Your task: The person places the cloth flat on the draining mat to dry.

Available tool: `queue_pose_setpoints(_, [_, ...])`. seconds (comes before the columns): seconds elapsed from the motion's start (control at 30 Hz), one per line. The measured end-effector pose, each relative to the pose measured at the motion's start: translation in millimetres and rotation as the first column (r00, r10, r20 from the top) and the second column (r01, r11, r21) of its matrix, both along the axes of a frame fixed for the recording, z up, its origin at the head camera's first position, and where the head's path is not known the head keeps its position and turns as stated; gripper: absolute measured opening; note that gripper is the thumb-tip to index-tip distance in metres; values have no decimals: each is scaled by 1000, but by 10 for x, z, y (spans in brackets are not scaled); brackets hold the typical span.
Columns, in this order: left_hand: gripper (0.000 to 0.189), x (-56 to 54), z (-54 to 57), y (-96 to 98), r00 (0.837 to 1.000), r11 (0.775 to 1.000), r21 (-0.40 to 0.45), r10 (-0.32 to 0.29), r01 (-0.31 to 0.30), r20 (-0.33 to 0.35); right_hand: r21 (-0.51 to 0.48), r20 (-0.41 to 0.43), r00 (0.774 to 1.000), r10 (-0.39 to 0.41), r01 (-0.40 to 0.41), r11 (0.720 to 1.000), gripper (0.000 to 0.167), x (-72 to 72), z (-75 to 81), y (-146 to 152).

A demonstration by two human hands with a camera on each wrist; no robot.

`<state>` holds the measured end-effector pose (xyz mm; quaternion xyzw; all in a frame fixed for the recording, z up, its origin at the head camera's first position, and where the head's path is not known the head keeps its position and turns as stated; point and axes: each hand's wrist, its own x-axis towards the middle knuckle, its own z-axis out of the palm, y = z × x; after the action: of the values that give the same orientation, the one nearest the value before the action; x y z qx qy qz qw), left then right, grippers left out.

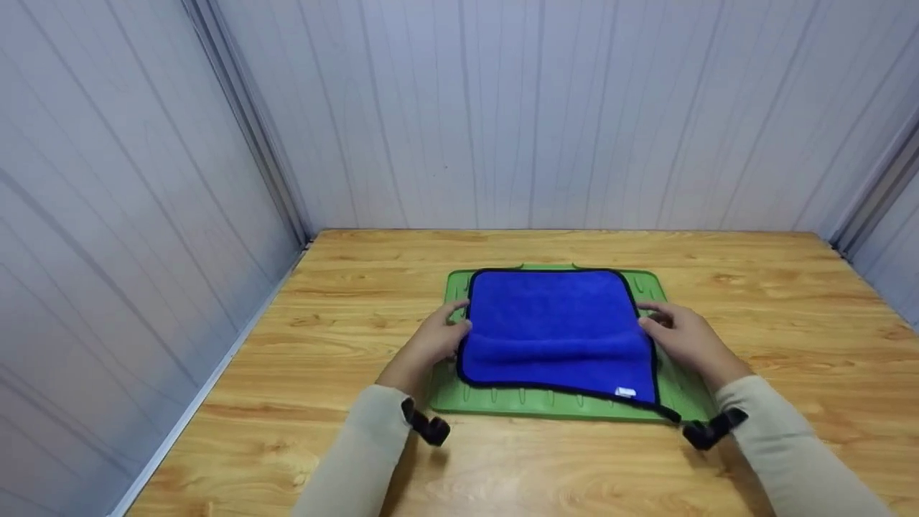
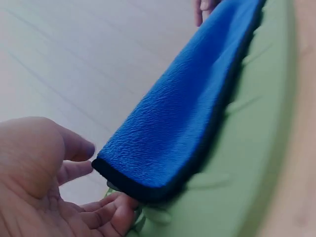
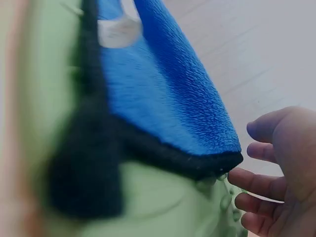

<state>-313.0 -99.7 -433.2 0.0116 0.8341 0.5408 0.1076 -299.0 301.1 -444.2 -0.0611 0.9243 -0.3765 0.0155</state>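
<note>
A blue plush towel (image 1: 553, 305) with black edging lies spread over a green ribbed board (image 1: 531, 403). A raised crease runs across its lower part. My left hand (image 1: 429, 343) is at the towel's left edge, fingertips beside the black edging; in the left wrist view, the thumb (image 2: 81, 148) stays apart from the index finger. At the opposite edge my right hand (image 1: 693, 343) has its fingers spread, and in the right wrist view a fingertip lies close to the towel's edging (image 3: 222, 163). A white tag (image 3: 118, 33) hangs near the towel's front right corner.
The board rests on a wood-grain table (image 1: 330, 316). Pale panelled walls (image 1: 502, 115) stand behind and at the left. A black hanging loop (image 1: 669, 413) sticks out from the towel's front right corner. Black straps with small devices (image 1: 431, 429) are on both wrists.
</note>
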Motion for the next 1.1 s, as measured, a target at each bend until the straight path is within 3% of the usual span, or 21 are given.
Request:
queue_pose_setpoints(0.17, [55, 196, -32, -56, 999, 998, -22, -51, 51, -14, 13, -23, 1000, -7, 7, 1000, 53, 222, -41, 2])
queue_pose_setpoints(0.43, [57, 396, -94, -81, 984, 984, -103, -154, 145, -85, -11, -136, 990, 24, -26, 1000, 48, 473, -162, -11])
queue_pose_setpoints(0.6, [50, 465, -127, -45, 969, 970, -190, -183, 150, -169, -24, -200, 974, 107, -115, 993, 48, 515, -253, 25])
queue_pose_setpoints(0.7, [42, 485, -161, -25, 954, 965, -236, -175, 117, -242, -53, -220, 969, 115, -129, 990, 45, 531, -284, 10])
queue_pose_setpoints(0.77, [36, 488, -184, -17, 948, 974, -204, -155, 99, -277, -105, -236, 966, 105, -133, 986, 41, 539, -291, -3])
queue_pose_setpoints(0.87, [30, 491, -209, -29, 947, 991, -91, -121, 98, -297, -217, -262, 961, 83, -143, 966, 33, 546, -288, 2])
queue_pose_setpoints(0.93, [28, 500, -220, -46, 952, 993, -29, -121, 118, -283, -289, -263, 962, 68, -146, 946, 29, 548, -282, 21])
queue_pose_setpoints(1.0, [27, 519, -233, -68, 953, 989, -33, -149, 146, -262, -324, -231, 971, 68, -142, 935, 27, 557, -274, 48])
queue_pose_setpoints(1.1, [24, 554, -254, -91, 944, 969, -147, -228, 197, -239, -309, -149, 984, 102, -144, 940, 24, 574, -267, 88])
